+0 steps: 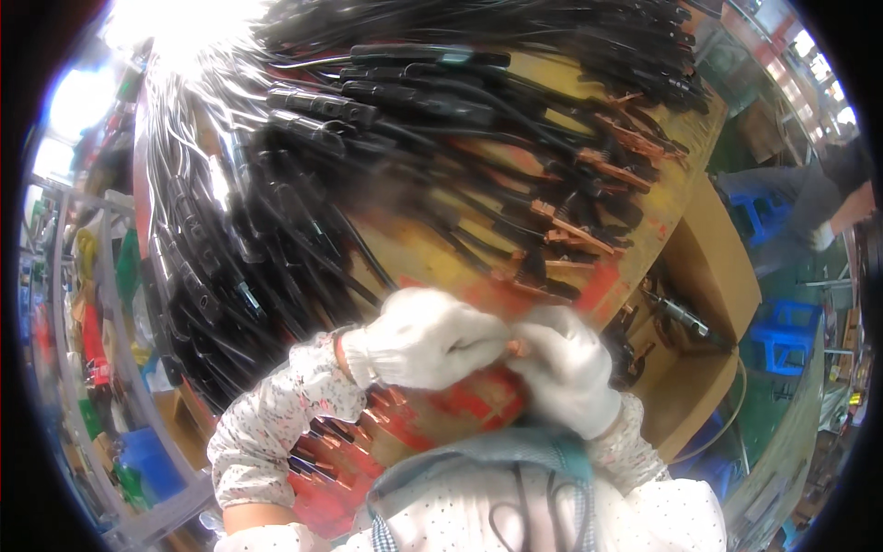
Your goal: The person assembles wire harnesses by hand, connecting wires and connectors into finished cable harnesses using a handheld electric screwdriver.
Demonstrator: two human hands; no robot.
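Observation:
My two hands, in white knit gloves, meet low in the middle, over the yellow and red worktop (478,391). My left hand (423,340) is closed, its fingers pressed together toward the right. My right hand (570,368) is curled beside it and somewhat blurred. Between the fingertips shows a small copper-coloured piece (518,348); the gloves hide most of it. Just beyond my hands lie black cables (469,239) whose ends carry copper-coloured clamps (570,228). More copper-coloured pieces (382,405) lie under my left forearm.
Bundled black cables with black box-like parts (322,106) cover the far and left worktop. At its right stands an open cardboard box (708,276) holding a metal-tipped tool (681,315). Blue stools (786,336) and another person (800,202) are farther right. A metal rack (106,276) stands left.

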